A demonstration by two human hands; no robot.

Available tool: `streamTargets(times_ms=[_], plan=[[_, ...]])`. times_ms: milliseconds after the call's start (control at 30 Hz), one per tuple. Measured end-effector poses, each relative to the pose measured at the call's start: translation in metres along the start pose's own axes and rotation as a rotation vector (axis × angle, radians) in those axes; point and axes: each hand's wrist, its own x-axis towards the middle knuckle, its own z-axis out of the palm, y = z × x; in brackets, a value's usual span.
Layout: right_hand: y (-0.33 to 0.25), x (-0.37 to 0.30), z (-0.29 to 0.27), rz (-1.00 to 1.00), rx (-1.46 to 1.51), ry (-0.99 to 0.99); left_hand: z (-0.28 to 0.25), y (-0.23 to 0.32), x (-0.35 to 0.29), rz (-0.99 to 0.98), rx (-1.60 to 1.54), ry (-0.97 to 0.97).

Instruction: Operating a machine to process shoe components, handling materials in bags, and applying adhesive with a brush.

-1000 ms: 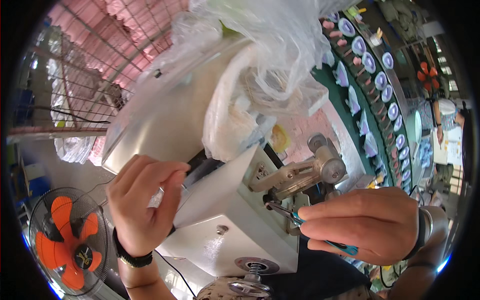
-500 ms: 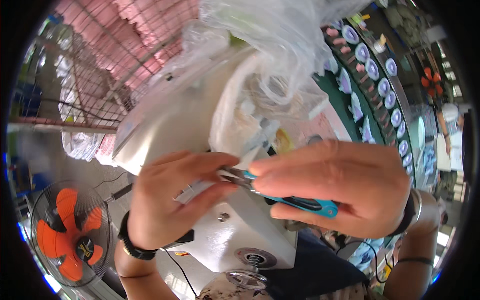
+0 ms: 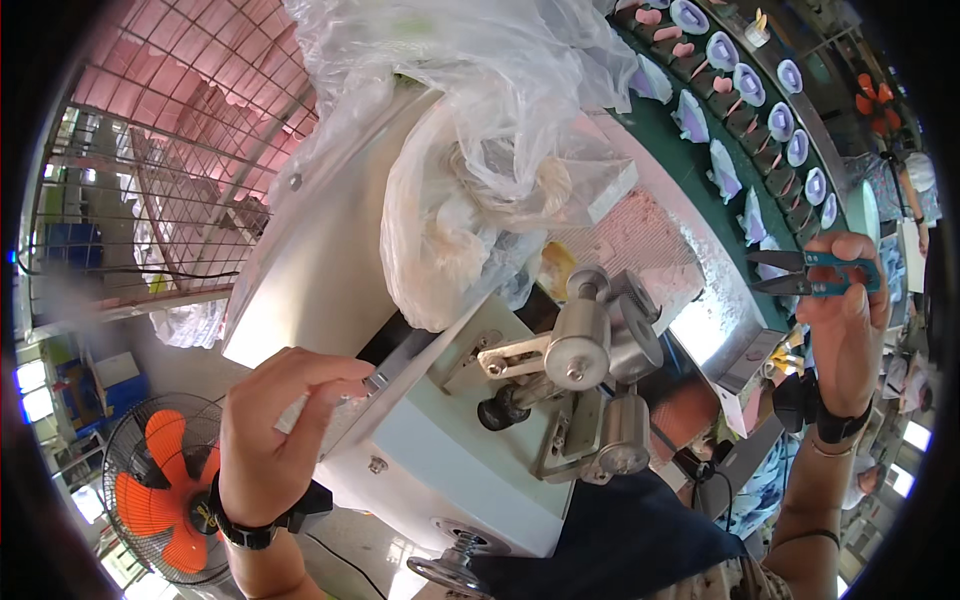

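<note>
My right hand (image 3: pixel 848 325) is raised at the right, wrapped round a pair of small scissors (image 3: pixel 818 272) with teal handles. Their dark blades are spread and point left. My left hand (image 3: pixel 275 430) hovers by the left side of a white machine (image 3: pixel 450 470). Its thumb and forefinger come together near a small metal fitting on the machine's edge; whether anything tiny is between them is hidden. Steel rollers (image 3: pixel 577 345) on a metal bracket stand on top of the machine, between my hands.
Clear plastic bags (image 3: pixel 450 220) lie over the machine's far part. A green conveyor belt (image 3: pixel 720 150) carries purple-and-white pieces at the far right. To the left stand a wire cage (image 3: pixel 190 130) with pink material and an orange-bladed fan (image 3: pixel 165 490). A handwheel (image 3: pixel 447 575) juts out at the front.
My hands have parted from over the machine. The right one has swung far right with the scissors; the left has moved slightly left and down. The rollers have come into view.
</note>
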Motion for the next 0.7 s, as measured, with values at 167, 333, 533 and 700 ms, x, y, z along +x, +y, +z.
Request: streamTargets(times_ms=[167, 333, 533, 700], plan=[[0.061, -0.027, -0.042, 0.183, 0.229, 0.199, 0.012, 0.000, 0.050, 0.355, 0.035, -0.472], [0.086, -0.029, -0.041, 0.255, 0.256, 0.274, 0.038, -0.010, 0.089, -0.045, -0.244, -0.832], [0.092, -0.033, -0.047, 0.309, 0.213, 0.346, 0.056, -0.023, 0.107, 0.246, 0.020, -1.043], [0.094, -0.033, -0.041, 0.321, 0.228, 0.301, 0.061, -0.021, 0.109, 0.279, 0.059, -1.081]])
